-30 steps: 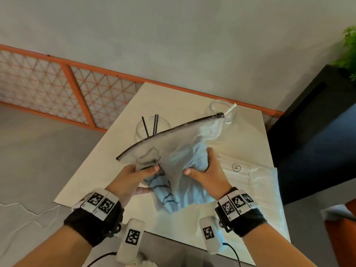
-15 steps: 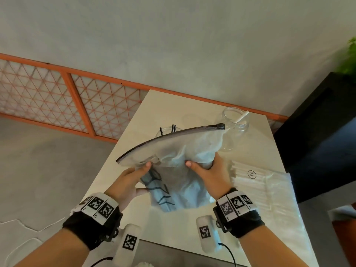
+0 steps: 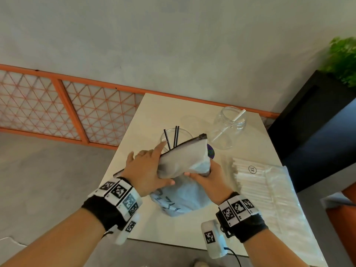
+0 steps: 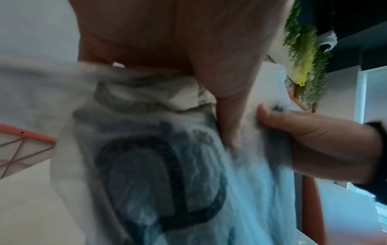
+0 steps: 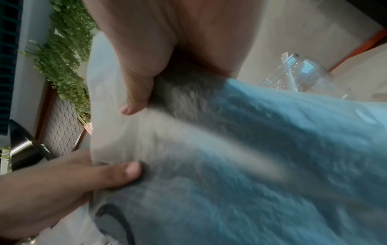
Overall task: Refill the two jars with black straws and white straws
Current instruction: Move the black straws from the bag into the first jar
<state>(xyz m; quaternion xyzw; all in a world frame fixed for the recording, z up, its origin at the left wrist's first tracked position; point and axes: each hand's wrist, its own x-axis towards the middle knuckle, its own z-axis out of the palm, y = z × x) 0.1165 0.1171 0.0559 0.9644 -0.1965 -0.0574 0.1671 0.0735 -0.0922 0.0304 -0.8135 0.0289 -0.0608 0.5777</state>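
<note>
Vs 0.5 s ago the zip bag [image 3: 183, 160] is folded narrower, its black zip edge now at abt 1 o'clock over the jar w/ black straws [image 3: 174, 136]; left hand [image 3: 146, 170] and right hand [image 3: 210, 178] both grip it, so I judge it's being readied for opening, jars not yet refilled. White-straw pack [image 3: 256, 182] lies at 3 o'clock, the one-white-straw jar [image 3: 230, 128] at 1 o'clock. Bag contents and right fingers are hidden; both wrist views blurred.

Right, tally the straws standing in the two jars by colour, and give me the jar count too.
Black straws in the left jar: 3
White straws in the right jar: 1
Straws in jars, total: 4
Clear jars: 2
The pack of white straws on the table is uncounted.
</note>
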